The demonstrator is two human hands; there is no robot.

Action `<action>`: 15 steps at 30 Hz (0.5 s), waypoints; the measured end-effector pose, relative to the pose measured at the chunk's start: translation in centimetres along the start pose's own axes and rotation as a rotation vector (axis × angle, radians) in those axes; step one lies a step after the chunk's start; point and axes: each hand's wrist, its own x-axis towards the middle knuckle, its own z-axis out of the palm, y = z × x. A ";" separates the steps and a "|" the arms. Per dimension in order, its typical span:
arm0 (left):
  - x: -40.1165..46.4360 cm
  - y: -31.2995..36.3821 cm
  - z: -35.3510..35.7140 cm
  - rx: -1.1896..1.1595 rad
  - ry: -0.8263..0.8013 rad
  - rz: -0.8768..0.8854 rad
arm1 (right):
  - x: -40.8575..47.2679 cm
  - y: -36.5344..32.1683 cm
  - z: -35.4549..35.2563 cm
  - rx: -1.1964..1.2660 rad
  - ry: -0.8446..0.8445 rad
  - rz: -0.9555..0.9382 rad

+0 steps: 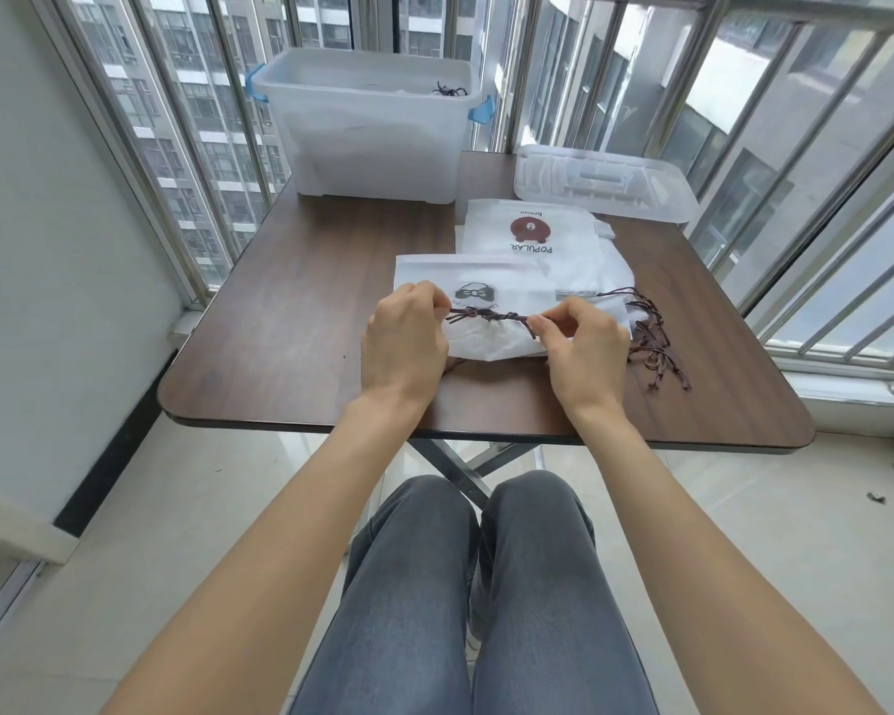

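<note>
A brown cord [489,317] was pinched at each end by the left hand [406,343] and right hand [584,343], stretched above a white bag [512,281]. More cords [654,338] lay just right of the grip. Beyond stood a bin [367,131] and lid [605,183] on the table [280,312].

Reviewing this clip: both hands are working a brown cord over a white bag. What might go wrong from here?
1. The left hand and right hand only pinch the brown cord near its ends; a slip could let the knot loosen.
2. The loose cords lie right beside the right hand and might snag or get dragged toward the table edge.
3. The white bag beneath the hands may shift.
</note>
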 end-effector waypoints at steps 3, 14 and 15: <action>0.6 -0.5 0.0 -0.028 -0.034 -0.009 | 0.1 -0.1 0.0 0.005 -0.048 -0.001; 0.9 -0.3 -1.1 -0.484 -0.169 -0.145 | 1.0 -3.6 0.0 -0.405 -0.437 -0.264; 1.3 -0.5 -1.2 -0.511 -0.148 -0.185 | 1.3 -3.7 -0.1 -0.379 -0.425 -0.256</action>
